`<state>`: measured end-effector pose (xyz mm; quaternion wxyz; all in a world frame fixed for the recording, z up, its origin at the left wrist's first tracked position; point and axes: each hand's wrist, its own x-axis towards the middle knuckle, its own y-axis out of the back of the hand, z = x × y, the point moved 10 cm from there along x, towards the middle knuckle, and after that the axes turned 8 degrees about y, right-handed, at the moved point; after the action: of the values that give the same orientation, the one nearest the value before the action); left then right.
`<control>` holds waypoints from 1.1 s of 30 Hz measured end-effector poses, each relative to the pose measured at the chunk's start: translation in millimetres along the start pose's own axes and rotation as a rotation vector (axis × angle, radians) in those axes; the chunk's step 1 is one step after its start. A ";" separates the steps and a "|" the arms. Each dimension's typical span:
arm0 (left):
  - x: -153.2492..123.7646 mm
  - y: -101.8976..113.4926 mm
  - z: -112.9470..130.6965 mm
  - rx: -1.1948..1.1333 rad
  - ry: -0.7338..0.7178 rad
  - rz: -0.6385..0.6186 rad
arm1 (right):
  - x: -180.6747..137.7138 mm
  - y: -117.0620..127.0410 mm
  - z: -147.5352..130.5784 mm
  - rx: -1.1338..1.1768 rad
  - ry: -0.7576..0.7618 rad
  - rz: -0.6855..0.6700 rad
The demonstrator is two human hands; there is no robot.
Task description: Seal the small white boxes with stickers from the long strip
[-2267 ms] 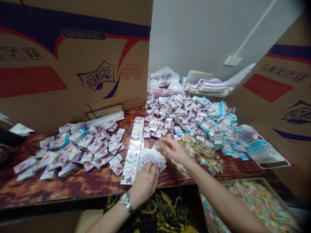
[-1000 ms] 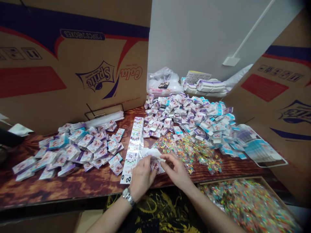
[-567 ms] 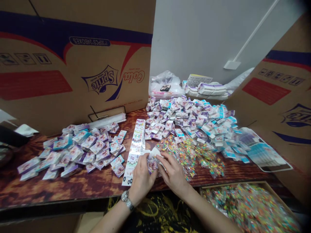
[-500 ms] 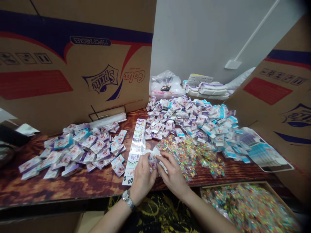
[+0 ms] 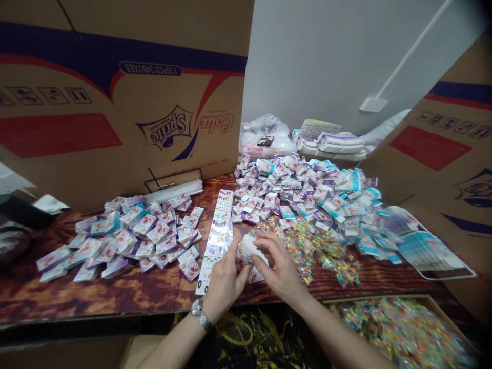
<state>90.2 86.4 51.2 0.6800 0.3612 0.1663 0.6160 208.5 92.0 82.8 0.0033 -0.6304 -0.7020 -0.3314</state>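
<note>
Counter (image 5: 154,294), its patterned red-brown top showing along the front edge, runs between two printed cartons, the left carton (image 5: 123,102) standing behind a pile of small boxes (image 5: 134,236) and the right carton (image 5: 442,179) cut off at the frame's edge. Narrow bands of surface show on either side of a sticker sheet (image 5: 217,230); to the right, a heap of cartons (image 5: 303,189) and candy packets (image 5: 303,241) crowd the working spot. Both forearms run out of view below, and the packets in the lower bin (image 5: 421,296) blur together. At center, near the front edge, a small box with a white flap (image 5: 251,247) is partly hidden by fingers. The left hand (image 5: 225,277), below a wristwatch (image 5: 200,311), clamps it between thumb and fingers. The right hand (image 5: 282,266) curls at the flap, thumb and fingertips close; whether they pinch it cannot be told.
</note>
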 end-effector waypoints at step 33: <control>-2.7 -2.8 6.7 0.234 -0.031 -0.023 | -1.4 -20.6 -25.4 -0.180 0.125 -0.123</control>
<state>96.3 82.0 53.2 0.6425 0.4456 0.2308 0.5791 180.0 79.1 92.6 -0.0298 -0.5620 -0.7052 -0.4312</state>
